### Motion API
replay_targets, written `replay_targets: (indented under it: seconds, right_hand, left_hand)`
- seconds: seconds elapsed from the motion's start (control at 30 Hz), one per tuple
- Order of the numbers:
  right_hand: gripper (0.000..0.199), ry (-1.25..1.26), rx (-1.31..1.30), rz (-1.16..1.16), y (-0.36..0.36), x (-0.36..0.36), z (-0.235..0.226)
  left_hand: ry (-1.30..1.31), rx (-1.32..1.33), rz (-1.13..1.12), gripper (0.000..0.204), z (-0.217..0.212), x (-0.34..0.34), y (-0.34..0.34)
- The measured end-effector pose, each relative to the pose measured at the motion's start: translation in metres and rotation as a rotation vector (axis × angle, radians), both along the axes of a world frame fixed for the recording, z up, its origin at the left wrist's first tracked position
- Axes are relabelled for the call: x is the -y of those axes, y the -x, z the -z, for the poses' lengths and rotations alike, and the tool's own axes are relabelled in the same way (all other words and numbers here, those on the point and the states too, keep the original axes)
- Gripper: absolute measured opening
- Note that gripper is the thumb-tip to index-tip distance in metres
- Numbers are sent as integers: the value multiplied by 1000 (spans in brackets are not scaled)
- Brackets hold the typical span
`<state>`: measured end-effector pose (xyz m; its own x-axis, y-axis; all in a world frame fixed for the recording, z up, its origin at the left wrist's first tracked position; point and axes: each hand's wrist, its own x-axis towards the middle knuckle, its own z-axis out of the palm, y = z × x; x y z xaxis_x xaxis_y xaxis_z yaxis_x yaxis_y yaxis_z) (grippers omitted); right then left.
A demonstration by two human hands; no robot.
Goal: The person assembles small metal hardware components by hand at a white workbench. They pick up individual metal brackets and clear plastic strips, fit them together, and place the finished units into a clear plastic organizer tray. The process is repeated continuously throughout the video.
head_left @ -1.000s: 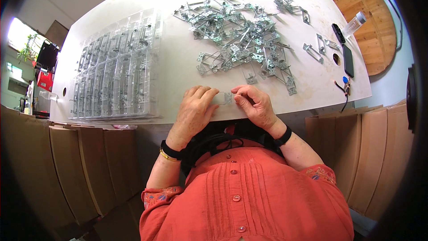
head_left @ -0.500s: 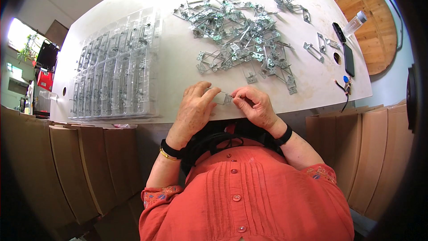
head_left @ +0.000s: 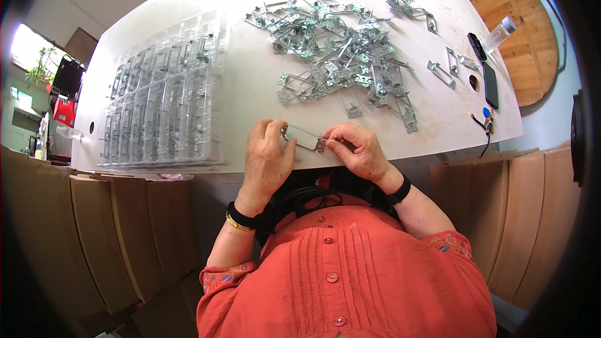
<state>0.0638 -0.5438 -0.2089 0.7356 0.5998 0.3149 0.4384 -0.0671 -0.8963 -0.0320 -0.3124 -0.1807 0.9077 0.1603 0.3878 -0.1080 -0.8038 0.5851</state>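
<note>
A metal bracket assembly [head_left: 304, 138], made of thin rods with a small plate at each end, is held between my two hands just above the table's near edge. My left hand [head_left: 266, 159] grips its left end, the fingers curled round it. At the other end my right hand [head_left: 355, 150] pinches the assembly between thumb and forefinger. Beyond the hands spreads a tangled heap of similar metal brackets [head_left: 332, 44]. One loose bracket [head_left: 353, 110] lies at the heap's near side, closest to my hands.
Stacked clear plastic trays [head_left: 164, 94] with metal parts in their slots stand at the left. On the right of the white table [head_left: 250, 97] are a few separate brackets [head_left: 442, 74], a phone [head_left: 489, 84], a clear bottle [head_left: 499, 35] and a coloured-wire piece [head_left: 484, 120]. Cardboard boxes [head_left: 113, 231] flank me.
My left hand has shifted slightly left and closed onto the bracket assembly's left end, so more of its rods show. The right hand keeps its pinch in nearly the same place.
</note>
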Motion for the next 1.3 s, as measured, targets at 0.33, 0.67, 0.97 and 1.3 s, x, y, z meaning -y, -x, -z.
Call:
replay_targets:
  seconds: [0.33,0.67,0.97,1.3]
  right_hand:
    - [5,3,16,-38,0,-1,-5]
    - [9,43,76,-92,-1,1,-5]
    - [8,-20,-93,-79,0,4,2]
    - [8,-9,-93,-73,1,3,1]
  left_hand:
    - [120,-121,88,36,5,13,4]
    - [71,-83,241,39,0,22,3]
    - [273,-116,143,23,-3,9,12]
    - [724,-331,-58,14,10,-35,37]
